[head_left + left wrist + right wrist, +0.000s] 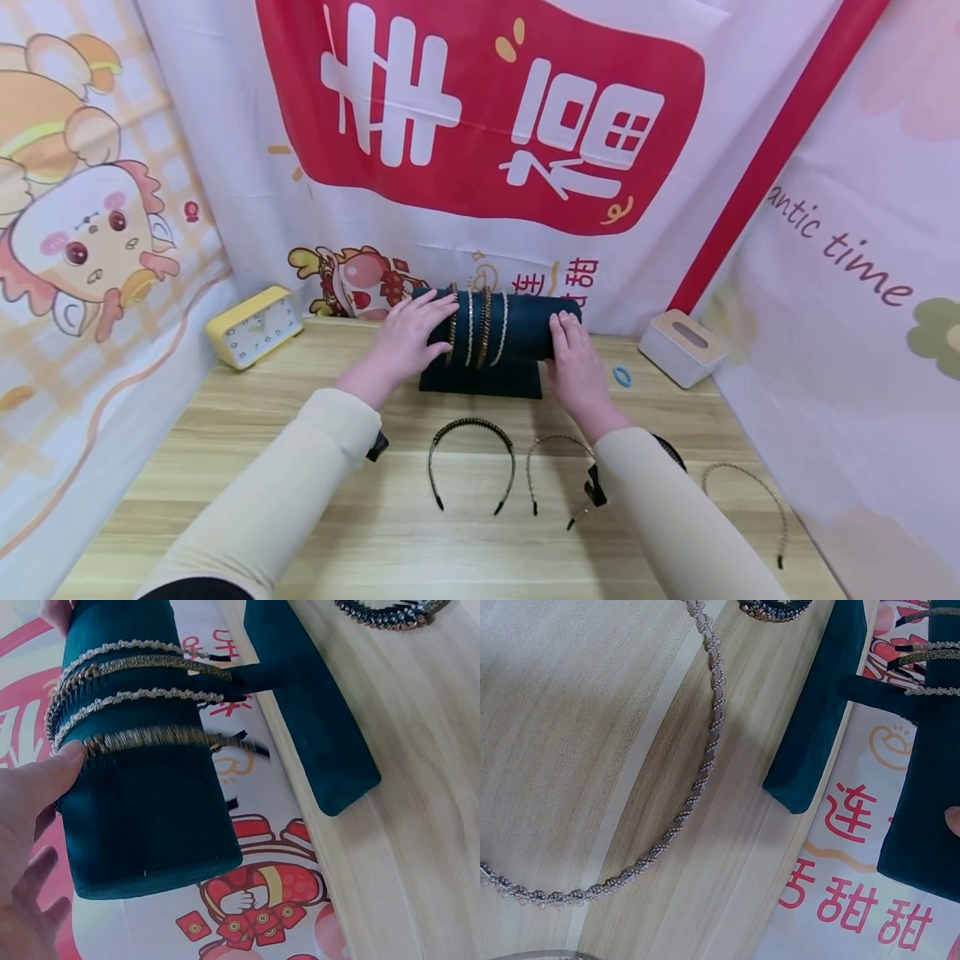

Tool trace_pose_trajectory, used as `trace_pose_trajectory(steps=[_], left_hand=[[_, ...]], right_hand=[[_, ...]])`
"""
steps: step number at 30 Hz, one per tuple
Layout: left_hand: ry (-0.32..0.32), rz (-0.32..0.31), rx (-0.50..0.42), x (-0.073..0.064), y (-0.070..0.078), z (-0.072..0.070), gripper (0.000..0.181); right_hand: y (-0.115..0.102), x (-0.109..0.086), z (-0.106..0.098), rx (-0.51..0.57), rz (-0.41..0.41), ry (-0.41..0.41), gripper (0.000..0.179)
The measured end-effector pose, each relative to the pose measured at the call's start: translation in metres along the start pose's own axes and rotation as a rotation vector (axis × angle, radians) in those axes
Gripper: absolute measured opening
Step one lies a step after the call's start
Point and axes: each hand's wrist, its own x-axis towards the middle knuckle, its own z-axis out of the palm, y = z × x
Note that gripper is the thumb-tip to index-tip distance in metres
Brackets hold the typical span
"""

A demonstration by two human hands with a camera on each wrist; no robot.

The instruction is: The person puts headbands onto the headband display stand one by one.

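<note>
Left sleeve (258,492): yours is long and cream, slightly creased, with black cloth (197,588) at its lower end.
Right sleeve (682,517): yours is matching plain cream.
Left cuff (348,417): sits at your wrist.
Hands: both bare.

Dark teal stand (534,329): roll lying level on a flat base, far centre. Four thin headbands (487,325), gold alternating with pale, curve over its left half. Your left hand (408,329) holds the leftmost, gold one; your right hand (576,358) holds the roll's right end.
</note>
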Motion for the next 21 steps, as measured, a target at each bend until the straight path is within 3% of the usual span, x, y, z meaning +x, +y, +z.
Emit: trace_pose_trajectory(steps=[8, 21], left_hand=[[0.06, 0.098, 0.058, 0.001, 0.005, 0.005, 0.062], [0.117, 0.05, 0.11, 0.003, 0.014, 0.01, 0.064]], right_hand=[[0.001, 0.0, 0.001, -0.007, -0.01, 0.007, 0.071], [0.001, 0.001, 0.001, -0.015, 0.0, -0.01, 0.07]])
